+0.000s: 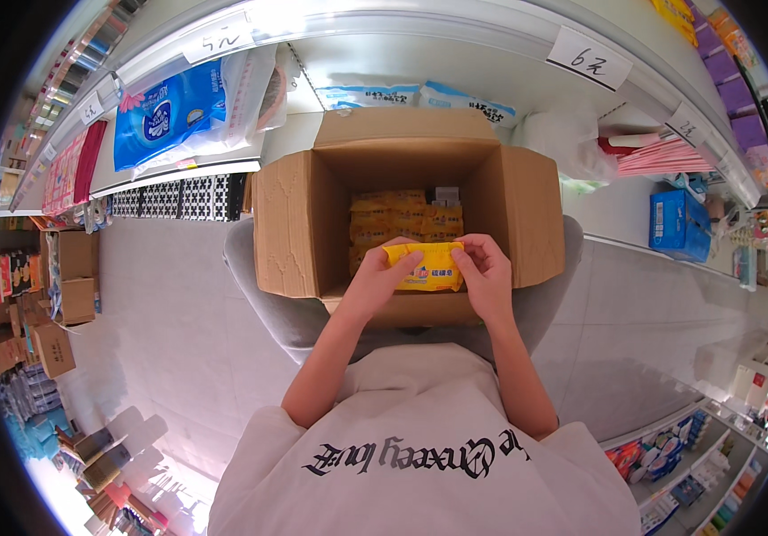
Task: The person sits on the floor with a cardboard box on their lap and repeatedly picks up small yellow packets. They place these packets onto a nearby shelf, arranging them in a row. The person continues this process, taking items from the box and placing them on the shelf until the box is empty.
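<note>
Between my two hands, over the near side of an open cardboard box, is a yellow packet of soap with printed writing on it. My left hand grips its left end, thumb on top. At the other end my right hand pinches the upper right corner between thumb and fingers. Inside the box lie rows of similar yellow packets, partly hidden by my hands. A small white-and-grey item sits at their far right corner. The box flaps are folded outward.
A grey padded seat is under the box. Behind it, a white shelf holds blue-and-white packs, a blue tissue pack and a plastic bag. Right of it is a blue carton. Cardboard boxes stand at left.
</note>
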`<state>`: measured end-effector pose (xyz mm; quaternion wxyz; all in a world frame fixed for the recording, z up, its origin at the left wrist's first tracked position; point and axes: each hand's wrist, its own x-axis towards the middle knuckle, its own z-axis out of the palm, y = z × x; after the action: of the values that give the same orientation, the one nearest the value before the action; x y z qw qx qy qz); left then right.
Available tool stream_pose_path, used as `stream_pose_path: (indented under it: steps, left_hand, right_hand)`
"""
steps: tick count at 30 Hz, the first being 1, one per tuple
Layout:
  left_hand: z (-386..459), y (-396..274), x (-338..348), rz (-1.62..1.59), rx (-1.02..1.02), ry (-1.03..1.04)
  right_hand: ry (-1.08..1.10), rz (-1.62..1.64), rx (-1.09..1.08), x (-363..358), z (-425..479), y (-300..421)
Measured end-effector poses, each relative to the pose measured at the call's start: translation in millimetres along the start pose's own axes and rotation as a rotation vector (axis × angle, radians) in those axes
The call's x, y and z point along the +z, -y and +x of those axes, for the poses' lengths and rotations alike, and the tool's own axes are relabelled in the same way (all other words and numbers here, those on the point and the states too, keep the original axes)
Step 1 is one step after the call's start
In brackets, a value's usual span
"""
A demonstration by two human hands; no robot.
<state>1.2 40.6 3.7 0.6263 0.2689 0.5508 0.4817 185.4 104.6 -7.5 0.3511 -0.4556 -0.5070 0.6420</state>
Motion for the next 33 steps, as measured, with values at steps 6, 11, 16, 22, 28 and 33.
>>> stream_pose_path:
  steps: [6,11,16,22,28,33]
  left_hand:
    - [1,-1,0,0.024,0.003,-0.004]
    - [0,-1,0,0.003,-0.003,-0.007]
    - [0,0,1,-0.022,-0.005,-0.022]
    - [2,-14,0,0.136,-0.038,0.072]
    - [71,-4,-29,1.083,0.009,-0.039]
    - [173,43,-51,0.966,-0.27,0.019]
  right_hand:
    - [-0.004,-0.017,-0.008,1,1,1]
    - [-0.009,-0.02,-0.005,1,1,1]
    - [-0.026,0.005,-0.021,2,0,1]
    - [-0.149,-0.072,-0.109,3,0,-2]
    - [-0.194,-0.767,-0.476,12,-2,-9]
    - [-0.158,-0.861,-0.531,18,-3,-11]
